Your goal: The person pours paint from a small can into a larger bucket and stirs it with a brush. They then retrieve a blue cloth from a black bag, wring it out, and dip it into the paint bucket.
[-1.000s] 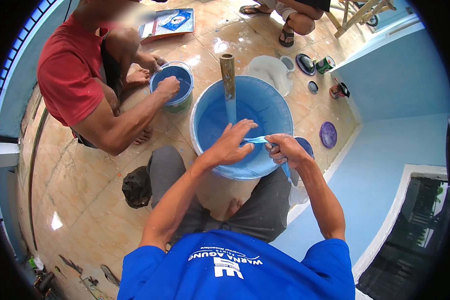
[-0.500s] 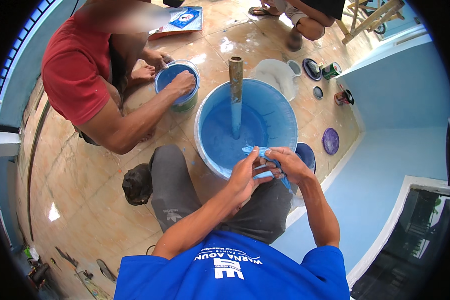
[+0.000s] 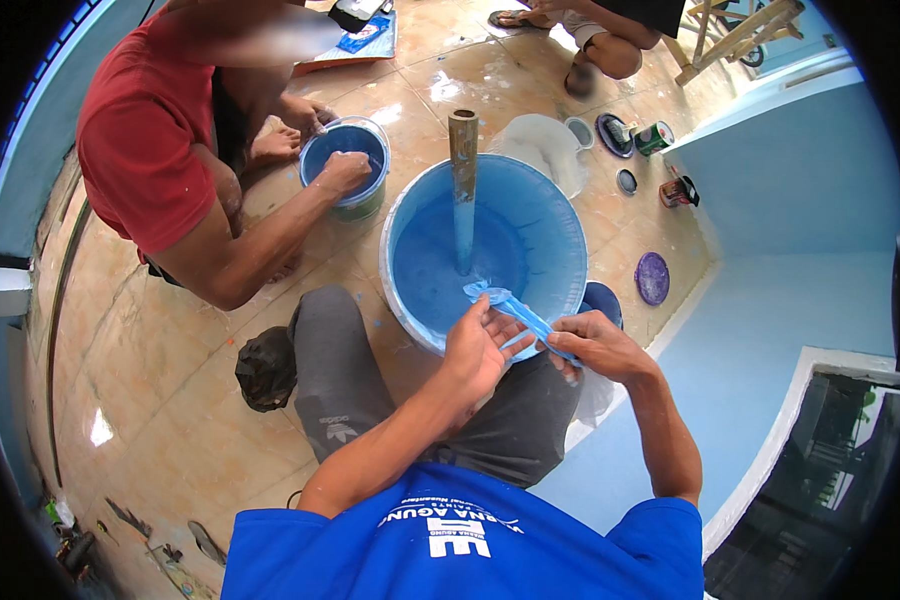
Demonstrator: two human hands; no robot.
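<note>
A thin, crumpled strip of blue plastic [image 3: 522,314] stretches between my hands, above the near rim of a large paint bucket [image 3: 578,230]. My left hand [image 3: 478,348] has its palm turned up and its thumb against the strip's far end, other fingers partly spread. Closer to the strip's near end, my right hand [image 3: 600,345] pinches it between thumb and fingers. Light blue paint [image 3: 430,262] lies in the bucket. A bamboo pole [image 3: 464,165] stands upright in it, its lower part coated with paint.
At left, a person in a red shirt [image 3: 145,150] crouches with one hand in a smaller paint bucket [image 3: 342,210]. Another person [image 3: 610,45] squats at the back. Cans [image 3: 654,138], a purple lid [image 3: 652,278] and a black bag [image 3: 266,368] sit on the tiles. A blue wall [image 3: 770,300] borders the right.
My hands have moved apart, drawing the bunched blue plastic out into a longer strip. My left fingers have opened out. The view has shifted slightly.
</note>
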